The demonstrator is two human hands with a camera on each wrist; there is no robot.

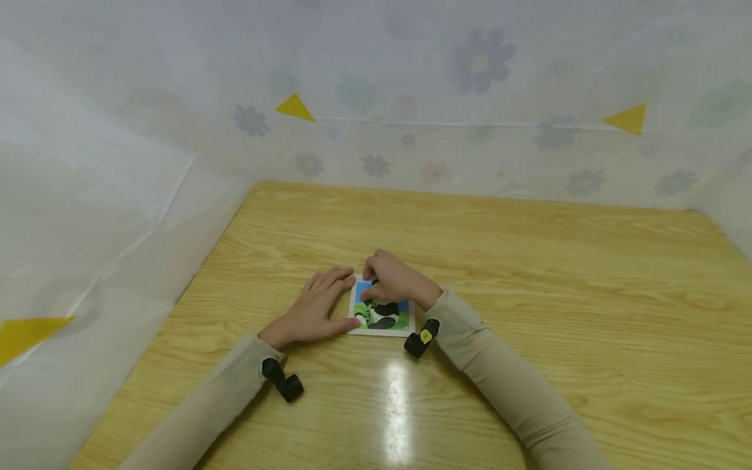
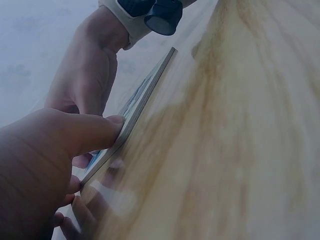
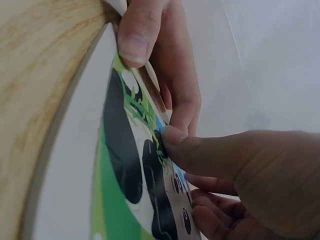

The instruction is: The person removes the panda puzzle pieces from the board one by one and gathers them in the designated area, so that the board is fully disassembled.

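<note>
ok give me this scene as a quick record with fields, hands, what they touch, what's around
surface: wooden table, with flower-print sheeting round it
main thing: panda puzzle board, lying flat on the table
left hand: fingers straight, resting on the table against the board's left edge; thumb pressed to that edge
right hand: on top of the board, fingers curled, thumb pressing on the panda picture
held piece: cannot tell whether the right hand holds one
wrists: a black camera strapped to each
</note>
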